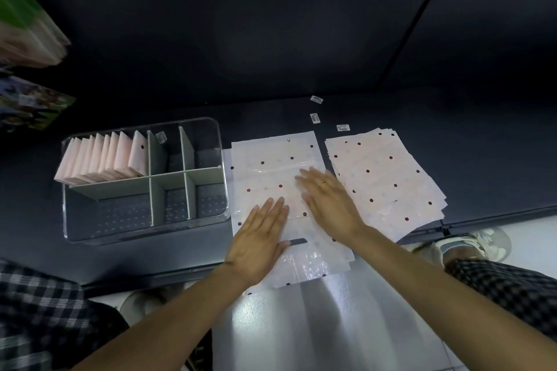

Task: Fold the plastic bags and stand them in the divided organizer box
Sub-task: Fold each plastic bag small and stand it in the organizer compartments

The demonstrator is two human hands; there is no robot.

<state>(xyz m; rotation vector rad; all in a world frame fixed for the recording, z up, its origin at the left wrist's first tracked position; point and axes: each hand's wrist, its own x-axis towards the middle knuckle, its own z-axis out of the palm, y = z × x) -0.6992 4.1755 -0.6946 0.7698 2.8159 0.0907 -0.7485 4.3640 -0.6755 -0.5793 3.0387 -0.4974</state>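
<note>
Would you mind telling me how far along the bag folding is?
Done: folded bags stand in one compartment of the organizer. In hand: the left hand and right hand press a flat bag. Left: the stack beside it; other compartments look empty.

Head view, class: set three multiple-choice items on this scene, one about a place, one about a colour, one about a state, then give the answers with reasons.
1. Where do the folded bags stand in the organizer box?
A. far left compartment
B. near right compartment
C. outside the box

2. What colour are the dots on the flat bag under the hands?
A. green
B. dark red
C. yellow

3. How do the left hand and right hand lie?
A. clenched in fists
B. flat, fingers straight, on the bag
C. lifted, pinching a bag

Answers: 1 A, the pink row fills the far left section. 2 B, dark red dots show on the sheet. 3 B, both palms press the bag.
</note>
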